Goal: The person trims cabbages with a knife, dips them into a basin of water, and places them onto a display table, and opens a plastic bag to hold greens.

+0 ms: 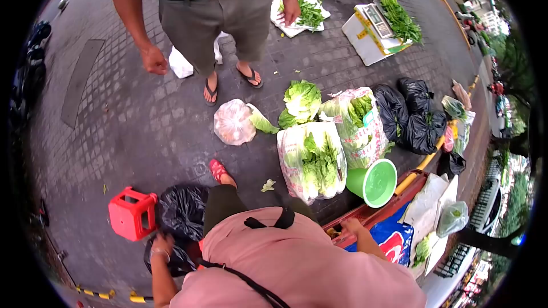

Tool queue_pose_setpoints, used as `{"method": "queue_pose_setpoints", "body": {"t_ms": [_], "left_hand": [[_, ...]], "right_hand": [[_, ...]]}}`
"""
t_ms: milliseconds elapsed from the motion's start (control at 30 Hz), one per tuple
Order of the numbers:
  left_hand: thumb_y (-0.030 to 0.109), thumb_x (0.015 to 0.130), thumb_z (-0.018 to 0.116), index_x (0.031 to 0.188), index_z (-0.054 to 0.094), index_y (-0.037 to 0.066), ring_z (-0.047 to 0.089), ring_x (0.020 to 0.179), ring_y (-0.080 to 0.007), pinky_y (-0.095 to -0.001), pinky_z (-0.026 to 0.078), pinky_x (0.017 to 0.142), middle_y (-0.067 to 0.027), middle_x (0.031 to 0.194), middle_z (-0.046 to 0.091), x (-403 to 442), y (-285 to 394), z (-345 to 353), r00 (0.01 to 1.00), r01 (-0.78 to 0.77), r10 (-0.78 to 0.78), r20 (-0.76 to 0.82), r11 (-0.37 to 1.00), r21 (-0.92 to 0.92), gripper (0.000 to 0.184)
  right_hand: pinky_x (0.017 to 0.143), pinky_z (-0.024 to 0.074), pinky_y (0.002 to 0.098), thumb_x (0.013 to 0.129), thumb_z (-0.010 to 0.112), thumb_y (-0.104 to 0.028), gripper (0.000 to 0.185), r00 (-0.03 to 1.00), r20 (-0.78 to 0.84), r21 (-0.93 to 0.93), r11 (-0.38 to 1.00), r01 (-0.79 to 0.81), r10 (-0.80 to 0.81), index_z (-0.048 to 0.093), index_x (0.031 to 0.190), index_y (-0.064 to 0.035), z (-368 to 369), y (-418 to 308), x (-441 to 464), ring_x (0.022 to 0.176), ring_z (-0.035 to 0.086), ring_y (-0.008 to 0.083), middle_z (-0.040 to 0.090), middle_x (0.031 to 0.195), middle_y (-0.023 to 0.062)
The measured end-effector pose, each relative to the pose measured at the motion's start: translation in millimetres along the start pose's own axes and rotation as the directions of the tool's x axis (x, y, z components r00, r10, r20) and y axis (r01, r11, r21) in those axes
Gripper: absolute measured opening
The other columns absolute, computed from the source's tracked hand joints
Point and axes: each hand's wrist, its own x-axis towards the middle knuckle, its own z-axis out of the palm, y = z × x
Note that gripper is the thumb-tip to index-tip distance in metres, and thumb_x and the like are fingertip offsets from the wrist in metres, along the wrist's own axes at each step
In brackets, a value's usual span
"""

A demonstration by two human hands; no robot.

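My left hand (162,245), blurred by motion, is over a black plastic bag (176,258) at the lower left; its fingers are unclear. A red plastic stool (132,214) lies just beyond it, beside another black bag (184,210). My right hand (352,227) is at the edge of a red metal cart (365,214), near a blue printed sheet (394,236); its fingers are too small to make out. In front stand a clear bag of leafy greens (312,162), a second bag of greens (358,125) and a green bucket (379,183).
A person in shorts (214,23) stands ahead. Cabbage (301,102) and a tied pinkish bag (234,122) lie on the paving. Several black bags (421,120) sit at the right. Farther back, a white foam box (368,43) bears a scale (377,20) and greens.
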Motion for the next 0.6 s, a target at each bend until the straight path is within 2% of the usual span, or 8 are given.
{"method": "queue_pose_setpoints", "body": {"t_ms": [133, 167, 200, 267, 333, 400, 500, 600], "left_hand": [[0.019, 0.091, 0.049, 0.146, 0.025, 0.024, 0.059, 0.107, -0.0392, -0.0579, 0.044, 0.089, -0.0131, 0.117, 0.063, 61, -155, 79, 0.935, -0.213, 0.342, 0.093, 0.753, -0.622, 0.060], [0.007, 0.091, 0.043, 0.145, 0.023, 0.029, 0.063, 0.090, -0.0349, -0.0580, 0.049, 0.075, -0.0111, 0.104, 0.065, 13, -112, 18, 0.880, 0.453, -0.133, 0.456, 0.525, -0.720, 0.061], [0.004, 0.090, 0.042, 0.144, 0.024, 0.027, 0.062, 0.082, -0.0341, -0.0572, 0.049, 0.066, -0.0116, 0.098, 0.065, 21, -132, 35, 0.878, 0.479, -0.189, 0.440, 0.341, -0.809, 0.062], [-0.004, 0.081, 0.047, 0.136, 0.044, 0.016, 0.061, 0.065, -0.0318, -0.0474, 0.050, 0.059, -0.0152, 0.092, 0.064, 44, -178, 71, 0.853, -0.410, 0.300, -0.427, 0.891, -0.193, 0.059], [-0.001, 0.081, 0.055, 0.133, 0.048, 0.009, 0.065, 0.066, -0.0227, -0.0369, 0.051, 0.056, -0.0118, 0.088, 0.067, 60, -156, 45, 0.965, 0.262, -0.174, 0.196, 0.699, -0.666, 0.053], [0.008, 0.082, 0.065, 0.134, 0.047, 0.008, 0.065, 0.065, -0.0185, -0.0334, 0.050, 0.055, -0.0088, 0.084, 0.067, 31, -86, -41, 0.931, 0.361, -0.187, 0.315, 0.332, -0.872, 0.055], [0.027, 0.080, 0.074, 0.134, 0.047, 0.003, 0.067, 0.088, -0.0271, -0.0325, 0.051, 0.080, -0.0125, 0.098, 0.069, 64, -73, -61, 0.995, 0.037, -0.077, -0.065, 0.879, -0.475, 0.065], [0.034, 0.083, 0.071, 0.133, 0.049, 0.003, 0.064, 0.102, -0.0312, -0.0322, 0.047, 0.092, -0.0168, 0.115, 0.064, 92, -31, -124, 0.972, 0.187, -0.069, 0.226, 0.810, -0.556, 0.062]], "right_hand": [[0.050, 0.0482, 0.0311, 0.089, 0.056, -0.034, 0.023, 0.998, -0.036, 0.162, 0.986, -0.042, 0.048, 0.059, 0.088, -0.0113, 16, -155, -1, 0.060, 0.060, 0.0155, 0.062, 0.072, 0.0029], [0.054, 0.0490, 0.0303, 0.091, 0.054, -0.034, 0.026, 0.999, -0.030, 0.128, 0.992, -0.013, 0.017, 0.060, 0.100, -0.0106, 20, -178, 9, 0.064, 0.061, 0.0152, 0.063, 0.077, 0.0038], [0.059, 0.0495, 0.0301, 0.092, 0.053, -0.033, 0.032, 0.998, -0.053, 0.099, 0.994, 0.047, -0.042, 0.059, 0.111, -0.0087, 23, -219, -7, 0.070, 0.061, 0.0153, 0.065, 0.084, 0.0054], [0.061, 0.0491, 0.0305, 0.092, 0.054, -0.031, 0.032, 0.995, -0.061, 0.091, 0.993, 0.079, -0.074, 0.058, 0.114, -0.0079, 28, -267, -4, 0.074, 0.061, 0.0158, 0.065, 0.089, 0.0062], [0.059, 0.0479, 0.0312, 0.092, 0.056, -0.029, 0.030, 0.995, -0.048, 0.060, 0.994, 0.093, -0.090, 0.059, 0.113, -0.0083, 32, -300, 19, 0.072, 0.061, 0.0161, 0.065, 0.089, 0.0059], [0.057, 0.0459, 0.0295, 0.091, 0.057, -0.027, 0.028, 0.991, -0.033, 0.056, 0.989, 0.134, -0.132, 0.059, 0.111, -0.0088, 40, -343, 24, 0.068, 0.059, 0.0147, 0.064, 0.084, 0.0044], [0.057, 0.0464, 0.0285, 0.088, 0.057, -0.025, 0.024, 0.982, 0.051, -0.230, 0.955, 0.190, -0.183, 0.063, 0.103, -0.0072, 54, -401, 63, 0.066, 0.057, 0.0140, 0.064, 0.079, 0.0035], [0.062, 0.0494, 0.0290, 0.086, 0.058, -0.025, 0.025, 0.897, 0.137, -0.567, 0.709, 0.419, -0.420, 0.066, 0.094, -0.0025, 67, -477, 106, 0.068, 0.060, 0.0151, 0.065, 0.078, 0.0061]]}}
